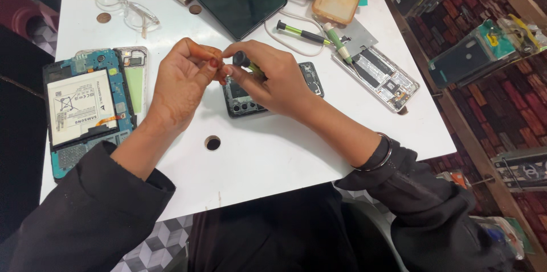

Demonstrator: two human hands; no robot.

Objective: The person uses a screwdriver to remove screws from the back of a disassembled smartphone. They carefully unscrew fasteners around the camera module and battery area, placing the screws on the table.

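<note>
While my right hand [273,78] closes around a small screwdriver [244,62] with a black cap and green shaft, my left hand [185,78] pinches its fingertips together just beside that cap; whether they hold anything I cannot tell; directly under the grip lies an opened dark phone [242,101]; well left of it rests an opened tablet [85,109].

A small green-handled screwdriver [246,64] with a black cap, tilted above a dark opened phone [245,101].
</note>
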